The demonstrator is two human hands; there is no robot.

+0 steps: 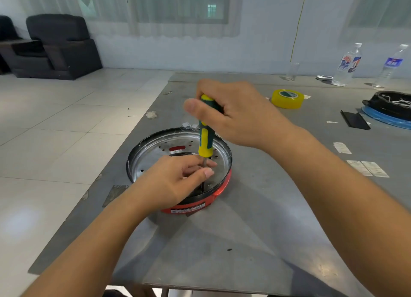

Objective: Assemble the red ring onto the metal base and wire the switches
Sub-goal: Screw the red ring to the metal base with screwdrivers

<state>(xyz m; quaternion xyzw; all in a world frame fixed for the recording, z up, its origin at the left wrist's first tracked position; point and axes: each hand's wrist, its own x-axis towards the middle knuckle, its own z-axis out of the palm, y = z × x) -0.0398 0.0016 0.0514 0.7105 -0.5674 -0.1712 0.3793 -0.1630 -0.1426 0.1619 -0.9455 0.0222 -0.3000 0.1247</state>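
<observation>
Metal base (pixel 155 151): sits near the front left of the grey table (pixel 255 219), open side up; thin pressed sheet, so I judge it light and stiff, with a rim edge that could be sharp.
Red ring (pixel 222 186): under the base on my near side, touching it; plastic, I judge it light and prone to cracking if over-tightened.
Right hand (pixel 235 112): closed around the top of the screwdriver (pixel 205 139) handle, tool nearly upright.
Left hand (pixel 178 181): fingertips (pixel 209 172) pinching the steel shaft low down, steadying the tip inside the base.
Screw: hidden under my fingers, cannot tell how far in.
Where to hold: rubbery handle for torque; base by its outer wall, not the rim.
Risk: light base may spin or slide on the smooth table.
Switches, wiring: not visible.
</observation>
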